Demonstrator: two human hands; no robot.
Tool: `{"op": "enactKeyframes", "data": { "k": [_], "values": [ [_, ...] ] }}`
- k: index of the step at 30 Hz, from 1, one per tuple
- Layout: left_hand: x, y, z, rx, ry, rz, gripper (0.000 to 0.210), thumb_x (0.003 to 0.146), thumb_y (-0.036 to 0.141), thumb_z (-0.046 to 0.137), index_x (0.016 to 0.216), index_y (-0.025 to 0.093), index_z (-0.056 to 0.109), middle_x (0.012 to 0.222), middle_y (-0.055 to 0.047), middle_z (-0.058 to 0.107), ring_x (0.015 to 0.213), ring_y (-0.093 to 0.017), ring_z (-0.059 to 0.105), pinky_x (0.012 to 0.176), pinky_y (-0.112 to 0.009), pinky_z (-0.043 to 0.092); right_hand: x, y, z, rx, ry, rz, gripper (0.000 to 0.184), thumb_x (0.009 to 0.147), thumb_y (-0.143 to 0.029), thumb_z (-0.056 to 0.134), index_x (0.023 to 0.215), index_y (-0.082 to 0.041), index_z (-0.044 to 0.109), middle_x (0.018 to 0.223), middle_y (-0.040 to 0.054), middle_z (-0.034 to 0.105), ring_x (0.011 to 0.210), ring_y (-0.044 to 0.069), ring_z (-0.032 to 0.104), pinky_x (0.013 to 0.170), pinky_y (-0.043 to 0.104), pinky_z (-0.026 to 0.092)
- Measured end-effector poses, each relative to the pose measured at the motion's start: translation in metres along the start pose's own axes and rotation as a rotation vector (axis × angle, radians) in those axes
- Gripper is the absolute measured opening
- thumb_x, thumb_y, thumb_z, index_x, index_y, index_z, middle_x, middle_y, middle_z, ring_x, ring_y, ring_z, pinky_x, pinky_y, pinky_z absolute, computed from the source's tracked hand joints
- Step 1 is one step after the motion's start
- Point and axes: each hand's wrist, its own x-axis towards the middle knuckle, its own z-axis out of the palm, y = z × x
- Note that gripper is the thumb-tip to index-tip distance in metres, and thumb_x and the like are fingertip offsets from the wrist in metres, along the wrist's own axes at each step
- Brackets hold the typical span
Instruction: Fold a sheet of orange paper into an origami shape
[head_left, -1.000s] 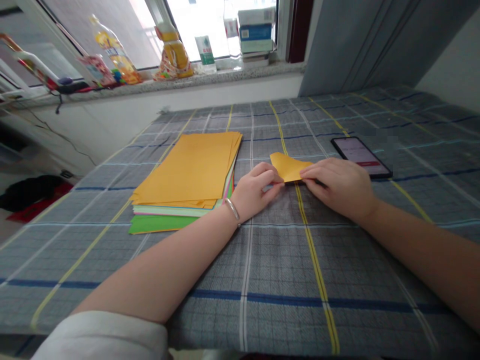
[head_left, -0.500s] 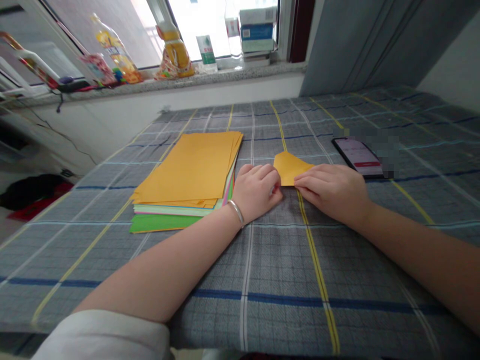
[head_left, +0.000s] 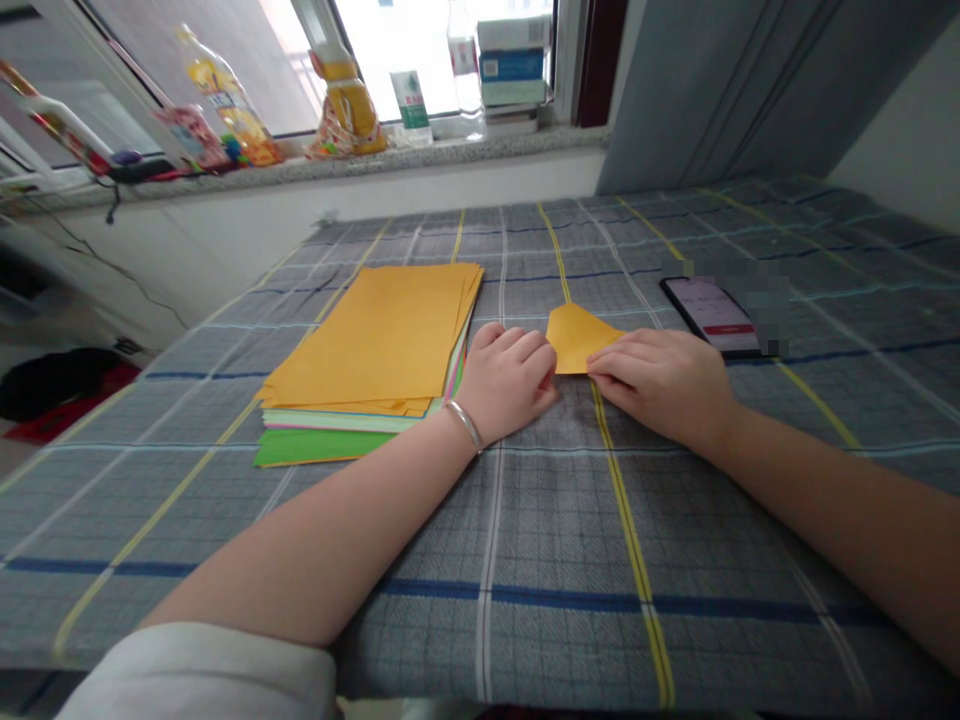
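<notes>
A small folded piece of orange-yellow paper (head_left: 574, 338) lies between my two hands on the checked cloth. My left hand (head_left: 513, 378), with a silver bangle at the wrist, is curled closed at the paper's left end. At the right end, my right hand (head_left: 660, 382) pinches the near edge, its fingers pressed together over the paper and hiding that end. Beside my left hand is a stack of coloured paper (head_left: 375, 335), orange-yellow sheets on top with green, white and pink ones below.
A phone (head_left: 716, 315) with a lit screen lies right of my right hand. The grey checked cloth (head_left: 405, 640) covers the surface. Along the windowsill (head_left: 450, 150) stand a drink bottle (head_left: 225, 100), a yellow jug (head_left: 349, 105), a carton (head_left: 411, 105) and stacked boxes (head_left: 512, 68).
My left hand has shifted very slightly left, uncovering a little more of the paper's edge. My right hand keeps its pinch, and the whole view has moved a touch.
</notes>
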Motion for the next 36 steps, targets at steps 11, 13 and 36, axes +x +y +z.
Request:
{"op": "enactKeyframes", "data": {
  "k": [11, 13, 36],
  "values": [
    [-0.002, -0.005, 0.003, 0.094, 0.055, 0.061, 0.003, 0.085, 0.022, 0.057, 0.082, 0.021, 0.059, 0.083, -0.002, 0.068, 0.08, -0.021, 0.056, 0.081, -0.04, 0.037, -0.001, 0.003, 0.003, 0.004, -0.003, 0.033, 0.018, 0.094, -0.023, 0.06, 0.084, -0.02, 0.075, 0.088, 0.0013, 0.08, 0.083, 0.02, 0.073, 0.068, 0.034, 0.047],
    [-0.002, -0.006, 0.003, 0.124, 0.074, 0.091, 0.003, 0.086, 0.021, 0.057, 0.083, 0.021, 0.058, 0.084, -0.002, 0.067, 0.08, -0.021, 0.056, 0.082, -0.041, 0.037, -0.001, 0.003, 0.003, 0.006, 0.001, 0.031, 0.018, 0.094, -0.023, 0.06, 0.084, -0.02, 0.075, 0.088, 0.0014, 0.08, 0.083, 0.02, 0.073, 0.068, 0.034, 0.047],
    [-0.003, -0.011, 0.0, 0.091, -0.004, 0.109, 0.012, 0.096, 0.023, 0.051, 0.088, 0.023, 0.059, 0.082, -0.001, 0.069, 0.085, -0.02, 0.057, 0.086, -0.041, 0.035, -0.001, 0.001, 0.0, 0.028, -0.047, 0.118, 0.024, 0.096, -0.025, 0.054, 0.087, -0.022, 0.076, 0.093, 0.0021, 0.08, 0.085, 0.021, 0.072, 0.069, 0.035, 0.048]
  ]
}}
